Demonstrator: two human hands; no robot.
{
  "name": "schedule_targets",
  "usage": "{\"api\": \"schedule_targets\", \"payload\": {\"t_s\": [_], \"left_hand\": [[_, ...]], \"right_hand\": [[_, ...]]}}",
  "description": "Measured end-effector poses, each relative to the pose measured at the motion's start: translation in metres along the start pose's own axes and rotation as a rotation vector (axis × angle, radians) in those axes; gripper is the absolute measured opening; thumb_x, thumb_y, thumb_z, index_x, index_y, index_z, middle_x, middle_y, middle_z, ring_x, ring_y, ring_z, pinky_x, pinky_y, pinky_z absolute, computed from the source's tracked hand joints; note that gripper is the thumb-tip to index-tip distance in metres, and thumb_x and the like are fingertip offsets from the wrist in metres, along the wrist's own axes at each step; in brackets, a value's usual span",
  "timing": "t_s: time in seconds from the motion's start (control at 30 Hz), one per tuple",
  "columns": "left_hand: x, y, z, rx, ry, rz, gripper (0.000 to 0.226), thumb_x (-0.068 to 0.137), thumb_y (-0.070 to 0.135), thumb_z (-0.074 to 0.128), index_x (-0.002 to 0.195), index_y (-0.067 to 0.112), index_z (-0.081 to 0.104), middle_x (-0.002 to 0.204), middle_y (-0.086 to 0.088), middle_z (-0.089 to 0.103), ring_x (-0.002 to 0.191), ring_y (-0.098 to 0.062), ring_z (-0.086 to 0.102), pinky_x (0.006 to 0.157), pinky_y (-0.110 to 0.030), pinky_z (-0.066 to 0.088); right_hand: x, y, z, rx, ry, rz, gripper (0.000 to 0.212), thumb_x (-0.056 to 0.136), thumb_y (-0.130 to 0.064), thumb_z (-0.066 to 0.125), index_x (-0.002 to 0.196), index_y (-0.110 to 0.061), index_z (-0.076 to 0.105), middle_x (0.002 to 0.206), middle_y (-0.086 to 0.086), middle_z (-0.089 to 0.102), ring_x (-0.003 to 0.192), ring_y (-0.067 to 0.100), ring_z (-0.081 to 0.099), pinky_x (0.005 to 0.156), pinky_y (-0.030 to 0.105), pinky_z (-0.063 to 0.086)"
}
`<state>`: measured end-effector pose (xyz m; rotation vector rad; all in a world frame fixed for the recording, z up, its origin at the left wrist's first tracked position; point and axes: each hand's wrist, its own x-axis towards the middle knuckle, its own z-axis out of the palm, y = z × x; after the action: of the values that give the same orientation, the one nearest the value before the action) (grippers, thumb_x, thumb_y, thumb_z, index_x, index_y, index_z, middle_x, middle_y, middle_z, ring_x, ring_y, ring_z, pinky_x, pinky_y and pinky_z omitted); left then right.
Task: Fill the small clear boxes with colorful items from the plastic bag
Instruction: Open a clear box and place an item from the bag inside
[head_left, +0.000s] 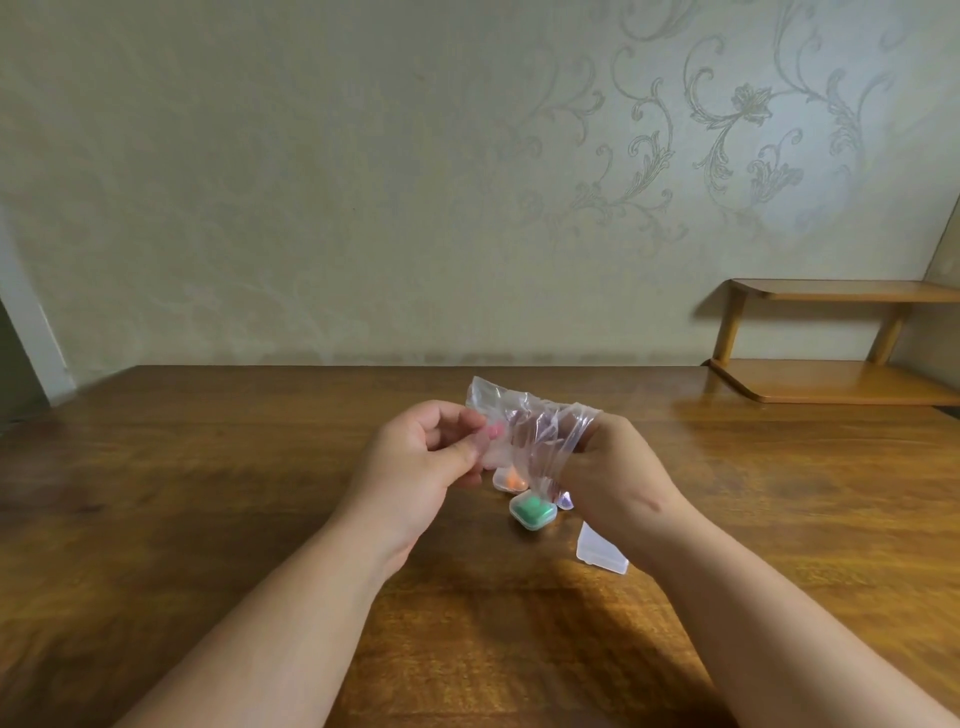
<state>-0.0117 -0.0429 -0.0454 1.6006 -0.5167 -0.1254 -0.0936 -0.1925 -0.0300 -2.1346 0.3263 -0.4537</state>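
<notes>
Both hands hold a crumpled clear plastic bag (524, 421) a little above the wooden table (208, 467). My left hand (415, 462) pinches the bag's left side, where a pink item (494, 430) shows through the plastic. My right hand (618, 467) grips the bag's right side, its fingers hidden in the folds. Under the bag stand two small clear boxes: one with an orange item (511, 480), one with a green item (532, 512). A third clear box (600, 553) lies by my right wrist; I cannot tell what it holds.
A patterned wall rises right behind the table's far edge. A two-tier wooden shelf (841, 382) stands at the back right.
</notes>
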Motion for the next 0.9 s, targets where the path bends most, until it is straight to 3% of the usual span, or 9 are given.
{"api": "schedule_targets", "payload": {"t_s": [0.13,0.23,0.47,0.67,0.77,0.9], "left_hand": [[0.000,0.000,0.000,0.040,-0.020,-0.014,0.011,0.086,0.011,0.072,0.094,0.020,0.073,0.082,0.001,0.075,0.080,-0.018,0.071,0.075,-0.034,0.061],[0.000,-0.001,0.000,0.075,-0.009,-0.027,0.015,0.087,0.008,0.071,0.090,0.022,0.074,0.079,0.003,0.075,0.079,-0.017,0.071,0.076,-0.037,0.061],[-0.003,0.000,0.004,0.088,-0.005,-0.048,0.015,0.091,0.007,0.066,0.093,0.021,0.071,0.076,0.004,0.073,0.077,-0.019,0.071,0.079,-0.042,0.061],[-0.002,0.001,0.003,0.072,-0.002,-0.076,0.015,0.091,0.003,0.064,0.092,0.018,0.067,0.076,0.001,0.073,0.078,-0.022,0.071,0.081,-0.045,0.060],[-0.002,0.001,0.004,0.088,0.012,-0.064,0.014,0.092,0.006,0.064,0.093,0.019,0.067,0.078,0.001,0.072,0.078,-0.021,0.070,0.079,-0.042,0.060],[-0.001,0.002,0.003,0.078,0.077,-0.058,0.013,0.093,0.007,0.063,0.094,0.019,0.065,0.077,0.002,0.071,0.078,-0.020,0.068,0.076,-0.037,0.060]], "right_hand": [[-0.001,0.002,0.004,0.074,-0.005,-0.014,0.006,0.086,-0.029,0.074,0.090,-0.026,0.076,0.080,0.001,0.073,0.073,0.020,0.067,0.056,0.036,0.059],[-0.001,0.003,0.009,0.053,0.029,0.001,0.031,0.078,-0.052,0.073,0.095,-0.026,0.074,0.089,0.002,0.072,0.080,0.021,0.070,0.068,0.045,0.061],[0.004,0.006,0.010,0.003,0.065,0.044,0.008,0.084,-0.027,0.074,0.091,-0.024,0.076,0.081,0.006,0.072,0.077,0.025,0.069,0.064,0.048,0.061],[0.002,0.006,0.015,-0.090,0.084,0.016,0.024,0.084,-0.047,0.071,0.097,-0.027,0.073,0.085,0.002,0.073,0.076,0.017,0.069,0.067,0.043,0.061],[0.004,0.006,0.014,-0.097,0.084,0.037,0.031,0.083,-0.050,0.071,0.102,-0.026,0.072,0.081,0.003,0.073,0.070,0.018,0.068,0.061,0.041,0.061],[0.004,0.008,0.013,-0.009,0.069,0.011,0.028,0.088,-0.048,0.066,0.101,-0.023,0.070,0.080,0.002,0.074,0.071,0.017,0.071,0.063,0.040,0.061]]}}
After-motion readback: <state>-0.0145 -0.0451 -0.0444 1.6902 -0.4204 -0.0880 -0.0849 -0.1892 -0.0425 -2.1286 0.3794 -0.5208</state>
